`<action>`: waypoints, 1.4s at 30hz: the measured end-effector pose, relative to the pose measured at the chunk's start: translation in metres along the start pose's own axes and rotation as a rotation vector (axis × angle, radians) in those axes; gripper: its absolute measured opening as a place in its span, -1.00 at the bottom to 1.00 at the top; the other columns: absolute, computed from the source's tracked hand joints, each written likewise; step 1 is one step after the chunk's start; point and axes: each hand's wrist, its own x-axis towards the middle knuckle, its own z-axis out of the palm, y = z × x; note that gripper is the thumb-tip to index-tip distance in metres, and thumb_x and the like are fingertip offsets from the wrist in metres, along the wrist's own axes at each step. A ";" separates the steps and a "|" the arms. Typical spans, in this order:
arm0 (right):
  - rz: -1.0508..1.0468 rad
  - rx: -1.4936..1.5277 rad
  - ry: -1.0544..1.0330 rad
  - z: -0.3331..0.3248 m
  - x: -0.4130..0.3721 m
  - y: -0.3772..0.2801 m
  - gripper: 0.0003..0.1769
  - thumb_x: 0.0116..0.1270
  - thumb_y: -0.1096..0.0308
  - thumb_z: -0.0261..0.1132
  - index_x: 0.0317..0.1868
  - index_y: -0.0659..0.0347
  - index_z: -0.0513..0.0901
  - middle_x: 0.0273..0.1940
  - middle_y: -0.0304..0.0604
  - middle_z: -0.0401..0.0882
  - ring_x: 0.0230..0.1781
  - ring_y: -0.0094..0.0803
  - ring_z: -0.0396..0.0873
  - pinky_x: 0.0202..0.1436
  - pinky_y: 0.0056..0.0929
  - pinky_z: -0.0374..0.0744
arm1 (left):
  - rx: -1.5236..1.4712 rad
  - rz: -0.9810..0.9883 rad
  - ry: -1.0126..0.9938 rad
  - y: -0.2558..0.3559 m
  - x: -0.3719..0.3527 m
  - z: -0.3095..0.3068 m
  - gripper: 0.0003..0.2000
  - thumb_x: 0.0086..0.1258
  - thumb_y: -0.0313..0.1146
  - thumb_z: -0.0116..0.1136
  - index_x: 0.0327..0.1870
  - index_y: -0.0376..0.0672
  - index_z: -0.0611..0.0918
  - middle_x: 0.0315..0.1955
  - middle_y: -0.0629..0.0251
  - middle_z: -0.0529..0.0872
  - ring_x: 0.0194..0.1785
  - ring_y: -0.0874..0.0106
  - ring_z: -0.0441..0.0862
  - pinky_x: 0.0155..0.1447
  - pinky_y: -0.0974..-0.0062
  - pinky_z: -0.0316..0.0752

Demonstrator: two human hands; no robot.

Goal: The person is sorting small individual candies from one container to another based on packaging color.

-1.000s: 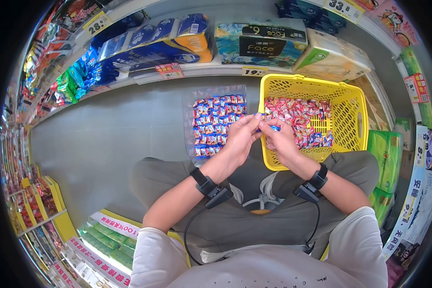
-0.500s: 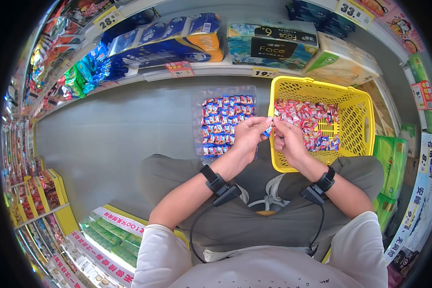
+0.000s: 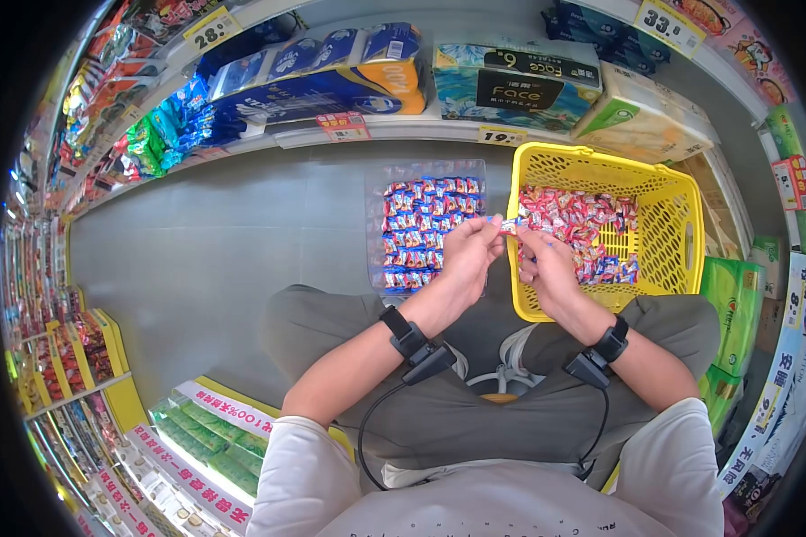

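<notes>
- Head view: a small wrapped candy (image 3: 509,227) sits between the two hands, over or just beside the left rim of a yellow basket (image 3: 690,268); the exact height above that rim is hard to judge.
- Head view: its long axis looks to run crosswise, from the left fingertips toward the right ones, so neither hand is clearly nearer; it lies to the right of the left fingers and just left of the right fingers.
- Head view: the left hand (image 3: 467,257) has thumb and forefinger pinched narrow on the candy's left end, its forearm slanting forward and inward.
- Head view: the right hand (image 3: 551,264) has thumb and forefinger closed on the other end, the remaining fingers curled in; its forearm slants in from the right, across the basket's near left corner. How firmly it grips cannot be told.
- Head view: beyond the left hand, a clear tray (image 3: 376,201) on the floor (image 3: 215,259) carries rows of blue-and-red candies (image 3: 425,215); the basket, to its right, holds loose pink and red candies (image 3: 569,210), with some blue ones (image 3: 616,269) toward its near side.
</notes>
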 end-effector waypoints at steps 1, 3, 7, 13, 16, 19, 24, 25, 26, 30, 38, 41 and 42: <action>-0.001 0.001 -0.001 0.000 0.000 -0.001 -0.79 0.40 0.20 0.32 -0.30 0.13 0.58 -0.58 -0.49 0.30 -0.69 -0.74 0.18 -0.59 -0.64 0.20 | 0.001 0.001 0.000 0.001 0.004 -0.002 -0.84 0.44 -0.34 0.25 -0.12 -0.22 0.62 -0.37 0.44 0.62 -0.35 0.65 0.52 -0.25 0.69 0.48; 0.087 -0.147 -0.090 0.003 -0.002 -0.004 -0.79 0.36 0.19 0.36 -0.27 0.16 0.62 -0.59 -0.50 0.31 -0.69 -0.74 0.19 -0.60 -0.64 0.18 | -0.009 -0.010 0.038 0.005 0.009 -0.007 -0.83 0.44 -0.37 0.24 -0.07 -0.24 0.65 -0.42 0.48 0.61 -0.41 0.68 0.47 -0.30 0.72 0.45; 0.034 -0.259 -0.047 0.011 -0.006 -0.014 -0.77 0.34 0.19 0.38 -0.25 0.19 0.67 -0.58 -0.51 0.32 -0.69 -0.74 0.19 -0.61 -0.63 0.17 | 0.071 -0.062 -0.041 0.009 0.009 -0.010 -0.81 0.46 -0.35 0.23 -0.03 -0.23 0.66 -0.39 0.48 0.64 -0.37 0.68 0.53 -0.26 0.70 0.51; 0.021 -0.301 -0.085 0.003 0.000 -0.011 -0.73 0.33 0.15 0.40 -0.27 0.22 0.71 -0.59 -0.49 0.35 -0.69 -0.73 0.21 -0.62 -0.62 0.15 | 0.176 0.033 -0.025 0.008 0.006 -0.003 -0.77 0.41 -0.36 0.29 -0.01 -0.25 0.63 -0.34 0.44 0.65 -0.34 0.65 0.53 -0.22 0.66 0.49; 0.116 -0.355 -0.201 -0.001 0.003 -0.011 -0.73 0.34 0.16 0.40 -0.22 0.23 0.72 -0.58 -0.47 0.38 -0.67 -0.73 0.23 -0.62 -0.61 0.17 | 0.143 0.060 0.027 0.005 0.008 -0.006 -0.77 0.39 -0.35 0.31 -0.03 -0.24 0.61 -0.32 0.42 0.65 -0.31 0.64 0.53 -0.21 0.62 0.48; 0.100 -0.440 -0.209 0.004 0.000 -0.008 -0.77 0.36 0.20 0.38 -0.23 0.22 0.72 -0.56 -0.46 0.39 -0.64 -0.72 0.25 -0.61 -0.61 0.20 | 0.163 0.097 0.075 0.006 0.008 -0.005 -0.78 0.40 -0.33 0.31 -0.07 -0.21 0.60 -0.30 0.40 0.66 -0.28 0.62 0.55 -0.22 0.59 0.47; -0.024 -0.382 0.004 0.000 0.007 -0.003 -0.78 0.38 0.19 0.36 -0.24 0.19 0.72 -0.51 -0.44 0.46 -0.60 -0.71 0.28 -0.59 -0.63 0.23 | 0.170 0.020 0.087 0.000 -0.001 -0.005 -0.77 0.42 -0.30 0.28 -0.07 -0.25 0.60 -0.27 0.32 0.66 -0.30 0.59 0.56 -0.21 0.62 0.49; -0.024 -0.382 0.004 -0.001 0.006 -0.003 -0.78 0.38 0.19 0.36 -0.24 0.19 0.72 -0.51 -0.44 0.46 -0.60 -0.71 0.28 -0.59 -0.63 0.23 | 0.170 0.020 0.087 -0.004 -0.003 -0.007 -0.77 0.42 -0.30 0.28 -0.07 -0.25 0.60 -0.27 0.32 0.66 -0.30 0.59 0.56 -0.21 0.62 0.49; -0.030 -0.398 0.000 0.000 0.006 -0.003 -0.78 0.38 0.19 0.36 -0.23 0.18 0.73 -0.49 -0.44 0.48 -0.59 -0.72 0.29 -0.58 -0.64 0.25 | 0.118 -0.018 0.049 -0.008 -0.004 -0.009 -0.79 0.44 -0.32 0.24 -0.06 -0.25 0.60 -0.26 0.32 0.66 -0.28 0.59 0.57 -0.19 0.61 0.51; -0.030 -0.383 0.039 0.009 0.001 -0.004 -0.83 0.41 0.27 0.34 -0.14 0.19 0.68 -0.59 -0.50 0.33 -0.70 -0.75 0.16 -0.64 -0.65 0.12 | 0.075 -0.060 0.054 -0.014 -0.006 -0.008 -0.83 0.50 -0.37 0.15 -0.02 -0.25 0.58 -0.26 0.33 0.65 -0.26 0.57 0.59 -0.16 0.61 0.55; -0.036 -0.364 0.047 0.006 0.004 -0.002 -0.78 0.35 0.23 0.38 -0.12 0.18 0.72 -0.48 -0.44 0.49 -0.61 -0.75 0.27 -0.61 -0.66 0.21 | 0.024 0.073 0.135 -0.022 0.021 -0.021 -0.86 0.53 -0.40 0.09 -0.02 -0.25 0.55 -0.23 0.31 0.63 -0.25 0.53 0.60 -0.15 0.59 0.56; 0.056 -0.297 -0.014 -0.002 0.010 0.004 -0.80 0.33 0.28 0.37 -0.12 0.19 0.70 -0.53 -0.46 0.43 -0.67 -0.75 0.19 -0.64 -0.65 0.15 | -0.021 0.026 0.162 -0.023 0.028 -0.027 -0.85 0.54 -0.36 0.08 -0.03 -0.22 0.54 -0.23 0.31 0.62 -0.24 0.49 0.59 -0.12 0.53 0.56; 0.150 -0.222 -0.038 -0.002 0.009 0.004 -0.82 0.33 0.31 0.37 -0.14 0.19 0.68 -0.56 -0.48 0.39 -0.70 -0.75 0.15 -0.65 -0.64 0.12 | -0.037 -0.041 0.183 -0.019 0.027 -0.027 -0.84 0.55 -0.33 0.07 -0.03 -0.21 0.54 -0.23 0.31 0.61 -0.22 0.47 0.58 -0.07 0.48 0.57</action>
